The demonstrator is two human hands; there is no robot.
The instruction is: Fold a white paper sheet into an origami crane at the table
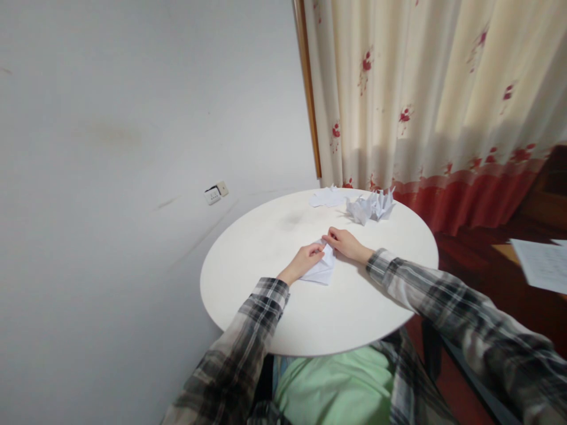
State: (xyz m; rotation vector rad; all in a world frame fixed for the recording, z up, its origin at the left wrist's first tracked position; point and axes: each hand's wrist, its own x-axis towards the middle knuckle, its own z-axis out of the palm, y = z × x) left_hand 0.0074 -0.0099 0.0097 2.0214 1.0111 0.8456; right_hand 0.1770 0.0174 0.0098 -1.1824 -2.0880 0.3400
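Note:
A folded sheet of white paper [322, 273] lies on the round white table [248, 265], between and under my hands. My left hand [306, 260] rests on its left side, fingers closed on the paper near the upper part. At its top corner, my right hand [344, 242] pinches the edge, with the thumb and fingertips close together. The two hands nearly meet there. Small folds under the fingertips are hidden.
Several folded white paper figures [371, 206] stand at the table's back right. Flat white paper pieces [328, 196] lie beside them. A wall with a socket [212, 195] is at left, a flowered curtain [425, 106] behind. Printed sheets [543, 264] lie at far right.

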